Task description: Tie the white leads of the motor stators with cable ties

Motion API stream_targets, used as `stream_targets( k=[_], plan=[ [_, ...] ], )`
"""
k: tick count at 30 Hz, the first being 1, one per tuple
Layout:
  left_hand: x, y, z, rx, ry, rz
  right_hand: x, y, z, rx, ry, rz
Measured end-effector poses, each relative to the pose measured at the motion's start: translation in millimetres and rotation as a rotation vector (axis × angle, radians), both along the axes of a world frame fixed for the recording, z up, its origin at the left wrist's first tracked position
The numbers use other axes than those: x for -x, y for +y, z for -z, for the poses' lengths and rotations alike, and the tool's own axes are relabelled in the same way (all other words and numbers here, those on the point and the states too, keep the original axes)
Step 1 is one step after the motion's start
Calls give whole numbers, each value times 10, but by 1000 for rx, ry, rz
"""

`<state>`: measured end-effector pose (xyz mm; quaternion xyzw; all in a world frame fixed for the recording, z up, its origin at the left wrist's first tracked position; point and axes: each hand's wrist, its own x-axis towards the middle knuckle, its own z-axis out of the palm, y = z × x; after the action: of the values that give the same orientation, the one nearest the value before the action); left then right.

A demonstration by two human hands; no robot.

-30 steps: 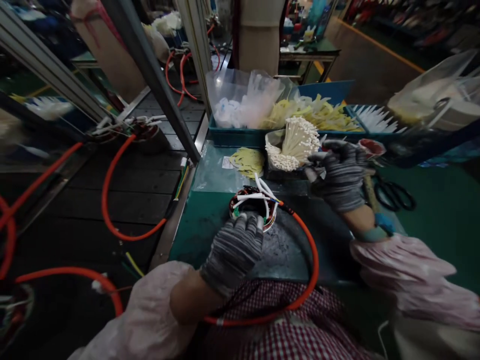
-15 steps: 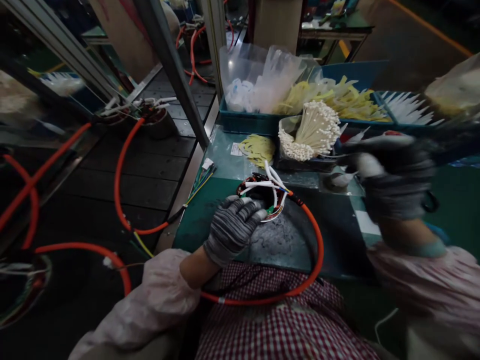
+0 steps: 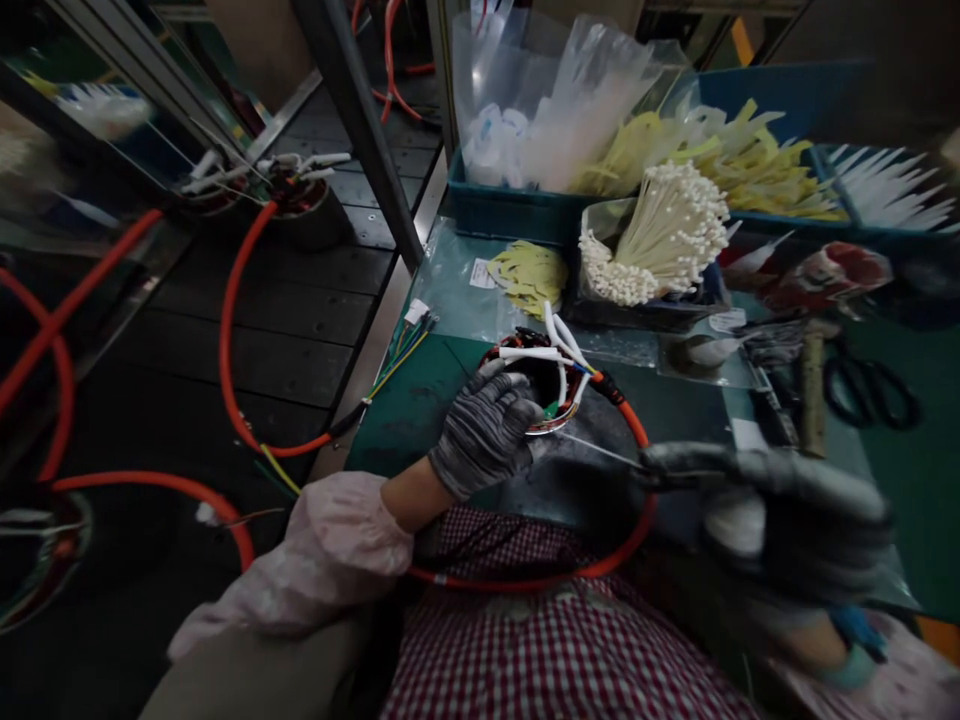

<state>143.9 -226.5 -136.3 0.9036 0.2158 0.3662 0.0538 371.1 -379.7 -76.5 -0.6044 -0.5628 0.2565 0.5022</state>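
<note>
My left hand (image 3: 486,432), in a grey striped glove, grips the near rim of a small wound stator (image 3: 561,388) with white-sleeved leads, lying on the green mat (image 3: 405,415). An orange cable (image 3: 634,530) leaves the stator and loops toward my lap. My right hand (image 3: 772,515), gloved and blurred by motion, is closed in a pinch on a thin white cable tie (image 3: 600,452). The tie's tip points at the stator, just right of my left hand.
Behind the stator stand a tub of white cable ties (image 3: 660,240), yellow insulation pieces (image 3: 529,275), and blue bins (image 3: 510,212) with plastic bags (image 3: 555,100). Scissors (image 3: 874,390) lie at right. A dark conveyor at left carries another stator (image 3: 300,200) with orange cable.
My right hand came away from the tub of ties, down and toward me, and now holds a single tie aimed at the stator. My left hand stayed on the stator.
</note>
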Motion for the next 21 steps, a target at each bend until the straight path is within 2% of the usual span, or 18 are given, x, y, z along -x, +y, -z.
stream_targets(
  k=[2,5,6,8,10,12,15,17,21],
  plan=[
    [9,-1,12,27,22,5,37,-105,-12,54,52,-154],
    [30,24,3,26,23,18,121,-22,-8,64,-77,-359],
    [38,36,-9,34,16,31,148,68,14,24,-147,-357],
    [50,56,-43,75,14,63,181,311,82,-96,-294,-256],
    [50,62,-82,122,21,78,170,581,143,-127,-400,-181],
    [35,57,-112,145,1,81,135,821,157,-67,-466,-176],
    [-5,49,-132,137,-92,87,117,1053,90,97,-497,-269],
    [-25,52,-132,115,-146,92,152,1116,30,149,-437,-316],
    [-21,62,-129,102,-122,87,213,1120,-53,97,-57,-238]
  ],
)
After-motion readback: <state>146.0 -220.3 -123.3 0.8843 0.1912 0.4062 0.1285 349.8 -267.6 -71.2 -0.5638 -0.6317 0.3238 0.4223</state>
